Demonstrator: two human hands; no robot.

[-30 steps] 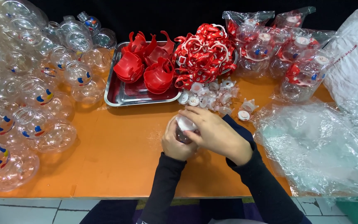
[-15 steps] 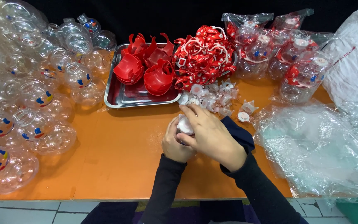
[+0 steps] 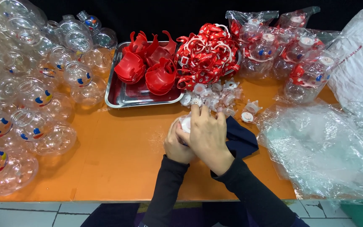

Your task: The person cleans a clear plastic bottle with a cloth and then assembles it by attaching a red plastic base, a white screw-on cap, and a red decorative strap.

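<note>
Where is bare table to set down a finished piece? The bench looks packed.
The orange table is bare between the clear bottles, the steel tray and the left hand. Crowded: small white caps beyond the right hand, plastic sheeting to the right.

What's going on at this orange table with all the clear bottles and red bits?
A person in black sleeves holds a small white cap in both hands, the left hand under it, the right hand over it. Just beyond lies a heap of similar small white parts. A metal tray holds red plastic pieces beside a pile of red straps. Clear round bottles crowd the left; bagged ones sit far right.
</note>
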